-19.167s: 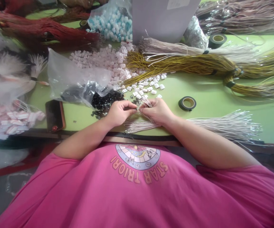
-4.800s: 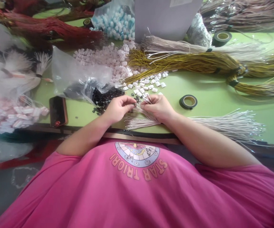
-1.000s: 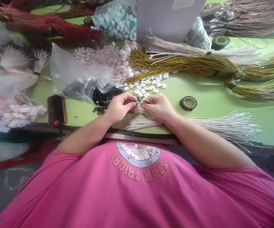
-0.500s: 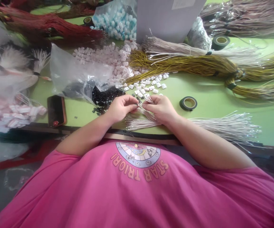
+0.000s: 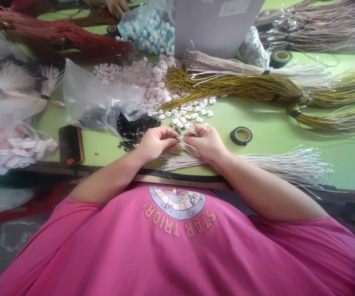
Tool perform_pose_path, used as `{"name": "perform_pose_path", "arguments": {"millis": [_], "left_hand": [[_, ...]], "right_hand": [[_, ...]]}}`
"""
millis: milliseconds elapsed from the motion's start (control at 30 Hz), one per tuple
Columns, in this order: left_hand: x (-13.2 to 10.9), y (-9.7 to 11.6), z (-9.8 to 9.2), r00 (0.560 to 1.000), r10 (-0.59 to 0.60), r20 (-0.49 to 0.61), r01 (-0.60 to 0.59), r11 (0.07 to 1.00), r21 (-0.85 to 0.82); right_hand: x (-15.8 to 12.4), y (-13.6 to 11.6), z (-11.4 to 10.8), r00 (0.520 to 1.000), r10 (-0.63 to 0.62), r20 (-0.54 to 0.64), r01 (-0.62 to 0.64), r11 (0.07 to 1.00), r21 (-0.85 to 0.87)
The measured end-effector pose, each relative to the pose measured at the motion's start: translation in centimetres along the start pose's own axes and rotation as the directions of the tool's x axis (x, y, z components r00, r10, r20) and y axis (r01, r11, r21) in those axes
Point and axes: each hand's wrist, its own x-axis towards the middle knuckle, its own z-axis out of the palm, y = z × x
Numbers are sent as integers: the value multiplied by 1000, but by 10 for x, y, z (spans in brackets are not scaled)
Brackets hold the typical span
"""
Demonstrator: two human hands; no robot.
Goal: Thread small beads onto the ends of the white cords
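Hands on the thin white wire bundle (image 5: 179,161)
I saw the right hand (image 5: 206,142) clutch it near the black tape roll (image 5: 241,135); the left hand (image 5: 155,142) pinched its tips.

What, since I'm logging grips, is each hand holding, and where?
Right hand grips the pale wire bundle near its tipped end; left hand pinches something tiny there, unclear what.

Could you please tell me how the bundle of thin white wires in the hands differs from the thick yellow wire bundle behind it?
The bundle of thin white wires is small and loose, ends fanned; the thick yellow wire bundle is far bigger and bound with dark bands. The white one is gripped by the right hand and pinched by the left hand; the yellow one lies untouched. Both rest on the green table.
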Motion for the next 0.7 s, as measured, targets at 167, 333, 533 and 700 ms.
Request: {"name": "perform_pose_path", "arguments": {"millis": [167, 333, 533, 700], "left_hand": [[1, -1, 1, 1000, 7, -10, -7, 1000, 4], [2, -3, 0, 998, 42, -38, -41, 999, 33], [4, -6, -1, 997, 60, -49, -60, 998, -6], [3, -7, 2, 999, 42, -21, -42, 999, 6]], "right_hand": [[0, 1, 0, 1000, -11, 27, 11, 1000, 0], [1, 0, -2, 998, 17, 59, -20, 999, 43], [1, 0, -2, 996, 34, 83, -39, 997, 60], [2, 3, -1, 995, 14, 104, -21, 998, 65]]}}
